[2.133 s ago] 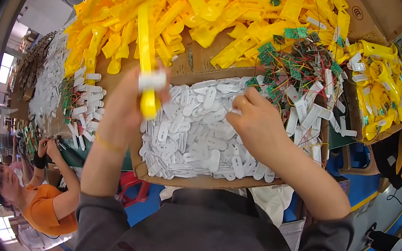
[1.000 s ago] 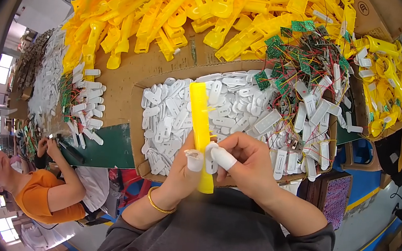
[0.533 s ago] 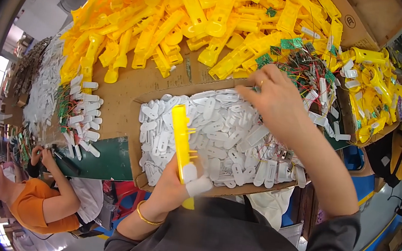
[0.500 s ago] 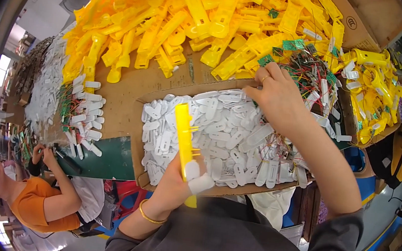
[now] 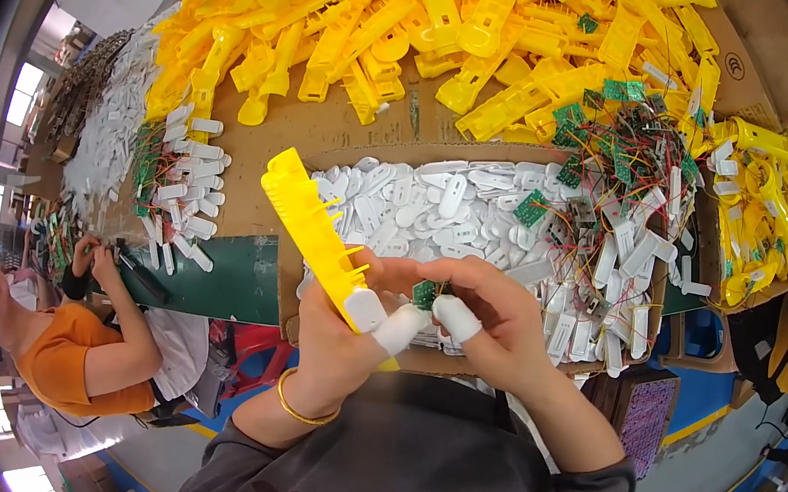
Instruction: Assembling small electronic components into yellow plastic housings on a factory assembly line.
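My left hand point(image 5: 336, 337) is closed around a long yellow plastic housing point(image 5: 312, 231) with small pegs along one side. A white plastic piece point(image 5: 365, 310) sits on that housing near my thumb, which wears a white finger cover. Close beside it, my right hand point(image 5: 496, 332) pinches a small green circuit board point(image 5: 423, 294) between thumb and fingers; this thumb is covered in white too. Both hands are over the near edge of a cardboard box point(image 5: 289, 282) filled with white plastic pieces point(image 5: 408, 208). Another green board point(image 5: 530, 208) lies on those pieces.
Yellow housings point(image 5: 341, 33) are heaped across the far side. Tangled wired boards point(image 5: 625, 166) pile at the box's right. More white parts with wires point(image 5: 187, 181) lie at left. Another box of yellow parts point(image 5: 761, 217) stands far right. A co-worker in an orange shirt point(image 5: 80, 355) sits left.
My right hand has come back from the wired pile toward my left hand, now with a green circuit board. The yellow housing has tilted to the left in my left hand.
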Available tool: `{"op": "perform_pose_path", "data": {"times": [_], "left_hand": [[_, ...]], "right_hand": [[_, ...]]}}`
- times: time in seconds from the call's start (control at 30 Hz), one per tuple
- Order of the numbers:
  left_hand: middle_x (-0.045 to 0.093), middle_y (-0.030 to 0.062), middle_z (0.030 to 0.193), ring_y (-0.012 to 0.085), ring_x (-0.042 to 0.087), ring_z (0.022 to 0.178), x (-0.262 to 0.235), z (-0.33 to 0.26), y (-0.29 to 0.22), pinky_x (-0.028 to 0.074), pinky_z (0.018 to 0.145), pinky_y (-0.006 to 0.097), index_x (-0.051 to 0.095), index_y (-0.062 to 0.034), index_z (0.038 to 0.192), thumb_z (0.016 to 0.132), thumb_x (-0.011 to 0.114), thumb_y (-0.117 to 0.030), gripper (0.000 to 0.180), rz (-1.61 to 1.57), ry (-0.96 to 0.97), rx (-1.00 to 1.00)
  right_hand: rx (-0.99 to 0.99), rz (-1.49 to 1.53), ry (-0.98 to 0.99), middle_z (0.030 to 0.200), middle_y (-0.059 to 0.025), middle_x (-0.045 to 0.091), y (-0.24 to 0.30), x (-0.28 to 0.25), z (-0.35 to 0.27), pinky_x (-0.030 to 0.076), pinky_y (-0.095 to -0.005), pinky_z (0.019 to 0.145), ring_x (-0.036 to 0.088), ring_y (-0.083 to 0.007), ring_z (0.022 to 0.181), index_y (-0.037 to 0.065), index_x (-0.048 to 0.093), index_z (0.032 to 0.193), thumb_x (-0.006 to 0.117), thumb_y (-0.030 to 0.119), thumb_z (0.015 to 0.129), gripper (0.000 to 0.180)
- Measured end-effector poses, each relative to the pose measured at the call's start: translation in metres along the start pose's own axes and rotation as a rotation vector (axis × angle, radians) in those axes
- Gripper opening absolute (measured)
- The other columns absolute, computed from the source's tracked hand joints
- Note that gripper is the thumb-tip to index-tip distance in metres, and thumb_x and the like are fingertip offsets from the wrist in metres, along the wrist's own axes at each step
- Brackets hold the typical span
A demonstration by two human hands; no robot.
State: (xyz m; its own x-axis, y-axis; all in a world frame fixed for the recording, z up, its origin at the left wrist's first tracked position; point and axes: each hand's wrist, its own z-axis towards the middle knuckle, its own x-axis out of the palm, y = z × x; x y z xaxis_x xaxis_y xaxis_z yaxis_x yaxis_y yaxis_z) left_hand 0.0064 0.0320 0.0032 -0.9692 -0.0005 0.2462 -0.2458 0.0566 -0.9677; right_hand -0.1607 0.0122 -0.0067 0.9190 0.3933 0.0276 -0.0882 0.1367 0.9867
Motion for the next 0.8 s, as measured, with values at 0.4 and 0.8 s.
{"op": "perform_pose_path", "data": {"times": [0.4,0.8], "left_hand": [[0.059,0.0116,0.104,0.0205,0.058,0.094,-0.005,-0.001,0.013,0.048,0.080,0.031,0.046,-0.0102,0.101,0.077,0.058,0.003,0.031,-0.441,-0.050,-0.381],[0.060,0.0082,0.097,0.0146,0.057,0.083,0.005,0.003,0.022,0.046,0.071,0.026,0.045,-0.0113,0.093,0.077,0.060,0.001,0.026,-0.310,-0.120,-0.320]], "right_hand": [[-0.253,-0.543,-0.243,0.076,-0.0087,0.057,-0.021,0.007,-0.011,0.046,-0.0267,0.055,0.056,-0.0194,0.065,0.004,0.061,0.108,0.062,-0.008,0.067,0.043],[-0.204,-0.710,-0.224,0.077,-0.0101,0.057,-0.011,0.007,-0.017,0.045,-0.0279,0.053,0.056,-0.0203,0.064,0.002,0.059,0.111,0.063,-0.007,0.065,0.046]]}}
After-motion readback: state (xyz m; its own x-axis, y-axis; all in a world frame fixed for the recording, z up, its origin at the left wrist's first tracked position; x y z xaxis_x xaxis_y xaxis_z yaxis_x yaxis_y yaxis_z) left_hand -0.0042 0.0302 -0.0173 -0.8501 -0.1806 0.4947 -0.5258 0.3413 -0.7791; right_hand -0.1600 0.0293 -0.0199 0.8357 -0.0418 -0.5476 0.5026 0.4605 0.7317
